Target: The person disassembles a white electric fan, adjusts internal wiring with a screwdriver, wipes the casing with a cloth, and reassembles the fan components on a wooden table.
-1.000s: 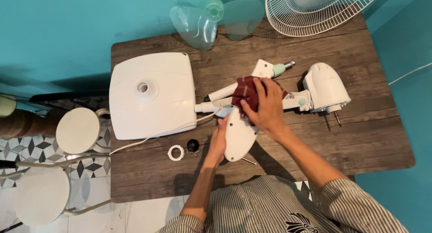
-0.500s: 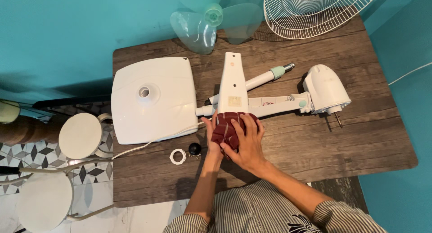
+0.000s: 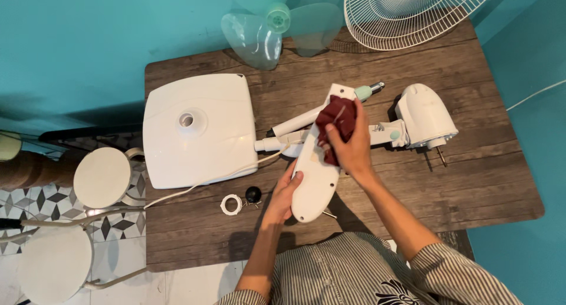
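Cover panel [image 3: 315, 175] now tilted; right hand [image 3: 348, 149] grips rag [image 3: 337, 121] (wiping step), left hand [image 3: 283, 193] clasps its near edge; next, lower end needs wiping.

A person seen from above wears a shirt [image 3: 348, 269] with fine grey and white vertical stripes and a dark floral print near the lower front. The sleeves are rolled up to the elbows. Both forearms are bare, as are the left hand [image 3: 283, 193] and right hand [image 3: 351, 149].
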